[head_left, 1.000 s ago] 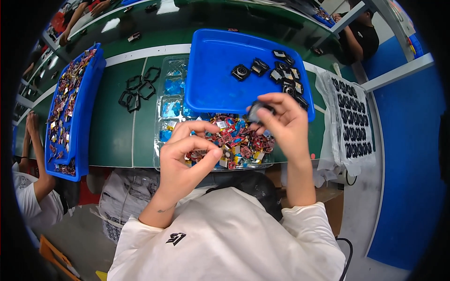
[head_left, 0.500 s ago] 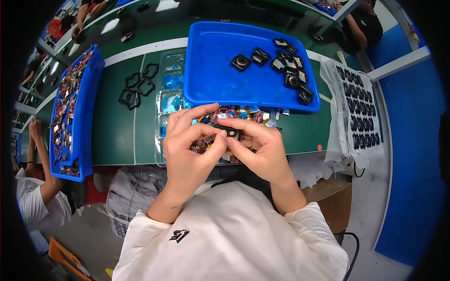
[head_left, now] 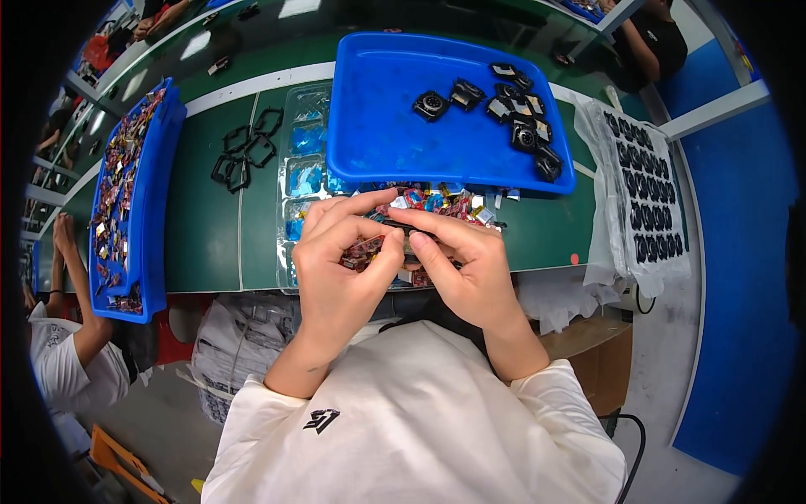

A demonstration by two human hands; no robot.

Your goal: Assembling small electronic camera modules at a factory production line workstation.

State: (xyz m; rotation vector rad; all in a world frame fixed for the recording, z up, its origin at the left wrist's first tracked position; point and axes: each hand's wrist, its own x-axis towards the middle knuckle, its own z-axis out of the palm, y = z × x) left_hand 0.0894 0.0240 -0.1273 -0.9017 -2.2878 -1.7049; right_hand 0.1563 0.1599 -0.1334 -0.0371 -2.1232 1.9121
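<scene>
My left hand and my right hand meet at the near edge of the green bench. Thumbs and fingertips of both pinch a small black watch case, mostly hidden behind the fingers. Beneath and beyond the hands lies a heap of small electronic parts, red, silver, yellow and blue. A blue tray stands just past the heap, with several black watch bodies in it, most of them gathered at its right side.
Left of the tray are a clear plastic blister tray with blue pieces and several black frames. A blue bin of small parts stands farther left. At right, a white-wrapped tray holds rows of black cases. Other people work at left and far right.
The black case has tilted between my fingers, so the face with a light round spot no longer shows. My right thumb has shifted slightly upward.
</scene>
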